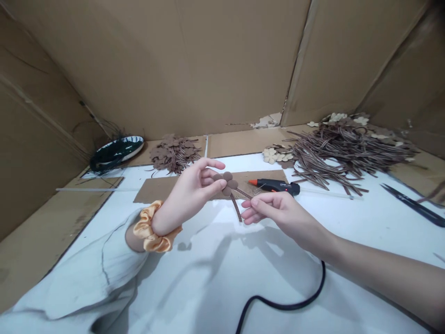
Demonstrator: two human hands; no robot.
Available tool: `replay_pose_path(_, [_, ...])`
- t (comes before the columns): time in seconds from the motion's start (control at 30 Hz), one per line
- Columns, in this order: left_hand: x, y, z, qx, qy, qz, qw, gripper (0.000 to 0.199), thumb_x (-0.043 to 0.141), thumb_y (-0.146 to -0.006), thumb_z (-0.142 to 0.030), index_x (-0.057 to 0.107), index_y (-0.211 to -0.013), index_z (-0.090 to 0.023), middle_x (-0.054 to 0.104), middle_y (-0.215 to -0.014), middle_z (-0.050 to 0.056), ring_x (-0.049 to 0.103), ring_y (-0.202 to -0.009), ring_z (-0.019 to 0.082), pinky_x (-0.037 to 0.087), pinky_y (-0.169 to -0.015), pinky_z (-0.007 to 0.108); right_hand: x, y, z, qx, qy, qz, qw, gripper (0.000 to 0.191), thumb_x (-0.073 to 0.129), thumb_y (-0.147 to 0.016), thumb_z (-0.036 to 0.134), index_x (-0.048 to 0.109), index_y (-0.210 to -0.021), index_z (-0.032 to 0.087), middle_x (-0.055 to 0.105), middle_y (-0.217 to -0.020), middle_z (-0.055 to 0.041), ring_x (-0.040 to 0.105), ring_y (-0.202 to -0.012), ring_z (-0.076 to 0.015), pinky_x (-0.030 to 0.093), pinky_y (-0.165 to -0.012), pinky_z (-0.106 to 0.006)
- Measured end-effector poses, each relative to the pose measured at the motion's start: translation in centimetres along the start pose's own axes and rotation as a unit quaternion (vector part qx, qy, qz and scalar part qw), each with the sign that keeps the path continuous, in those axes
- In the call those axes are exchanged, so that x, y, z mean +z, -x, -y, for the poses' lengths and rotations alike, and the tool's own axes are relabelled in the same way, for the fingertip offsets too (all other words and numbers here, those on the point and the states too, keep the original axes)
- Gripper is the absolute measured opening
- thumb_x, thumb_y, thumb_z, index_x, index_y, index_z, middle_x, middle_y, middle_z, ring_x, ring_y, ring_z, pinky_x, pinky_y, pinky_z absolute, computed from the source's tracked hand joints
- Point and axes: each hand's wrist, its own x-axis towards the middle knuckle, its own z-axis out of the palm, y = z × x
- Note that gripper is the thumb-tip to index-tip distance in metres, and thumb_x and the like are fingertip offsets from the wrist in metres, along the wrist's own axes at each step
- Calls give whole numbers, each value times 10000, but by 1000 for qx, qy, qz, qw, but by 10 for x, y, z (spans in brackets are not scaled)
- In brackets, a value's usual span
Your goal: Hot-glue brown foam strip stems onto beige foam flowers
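Observation:
Between thumb and fingers, my left hand (198, 185) pinches a brown fabric flower (227, 182) with rounded petals. Two narrow brown stitched strips (236, 208) come down from the flower, one hanging free. The other strip runs toward my right hand (273, 206), whose thumb and forefinger are closed on its end. Just beyond my right hand lies a black glue gun (278, 186) with an orange tip, over a flat piece of cardboard (160, 188). Some of the flower is covered by my left thumb.
Brown flowers and strips (177, 153) are piled at back left, near a plate with dark threads (120, 150). A large heap of brown strips (347, 148) and beige flowers (276, 154) lies right. Black snips (413, 204) rest at far right; a black cable (285, 306) curves in front.

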Motion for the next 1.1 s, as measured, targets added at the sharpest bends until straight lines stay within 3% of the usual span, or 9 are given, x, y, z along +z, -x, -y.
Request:
replay_pose_path(0.17, [-2,-2,-1,-29,-30,4,999,288,654,-762,-267,538,-1003,-160,592,-654,-23,623,-634,124,410,-513,188,-3,-3,0,-3,83,17,996,308,502,-878,379,662,-794,129,733,-869,-99,688,-820,-191,482,-778,-296])
replay_pose_path(0.3, [-12,-11,0,-17,-68,-37,997,313,658,-742,-270,545,-1012,-158,635,-733,9,636,-673,145,436,-551,217,-15,0,7,-54,270,14,961,285,467,-872,388,653,-825,177,711,-860,-63,649,-770,-206,429,-640,-287])
replay_pose_path(0.4, [-35,-23,0,-2,-90,-79,993,328,670,-714,-263,545,-994,-145,666,-799,47,657,-748,179,489,-661,273,-31,8,9,-48,440,-49,895,302,407,-895,403,631,-822,215,689,-757,-36,612,-668,-201,368,-580,-292])
replay_pose_path(0.53, [-86,-44,6,10,-175,-127,976,311,634,-716,-253,561,-1001,-151,667,-845,61,631,-728,178,472,-620,269,-51,18,-6,35,610,-166,774,360,391,-897,468,487,-645,230,641,-630,-58,598,-637,-248,306,-537,-303])
replay_pose_path(0.6, [-115,-57,13,-2,-239,-121,964,319,607,-727,-232,570,-1035,-162,664,-887,60,622,-749,175,463,-634,266,-56,20,-16,74,630,-183,751,391,396,-886,515,425,-609,240,639,-626,-79,601,-637,-267,305,-531,-310])
replay_pose_path(0.73, [-160,-89,33,-22,-310,-135,941,304,644,-655,-162,607,-957,-157,637,-799,30,592,-748,175,437,-678,266,-57,15,-29,89,617,-163,765,443,403,-867,565,380,-555,252,638,-649,-105,604,-624,-272,322,-536,-327])
replay_pose_path(0.93, [-179,-120,55,-68,-315,-120,939,199,718,-590,-126,624,-763,-151,610,-642,-19,565,-650,140,432,-668,254,-57,0,-46,64,569,-167,802,448,437,-835,587,400,-547,247,618,-600,-97,591,-562,-259,348,-518,-324])
replay_pose_path(1.03, [-191,-124,44,-68,-324,-153,931,152,733,-658,-199,604,-706,-136,604,-654,-14,555,-640,133,445,-689,288,-57,-2,-51,67,554,-178,811,393,415,-853,536,417,-589,245,625,-602,-88,601,-584,-265,362,-527,-321])
replay_pose_path(1.1, [-203,-127,20,-39,-324,-207,922,204,646,-791,-323,589,-757,-130,604,-735,1,563,-698,133,455,-720,318,-57,-2,-50,67,533,-183,824,361,401,-863,494,438,-612,238,640,-623,-89,608,-599,-260,370,-540,-318])
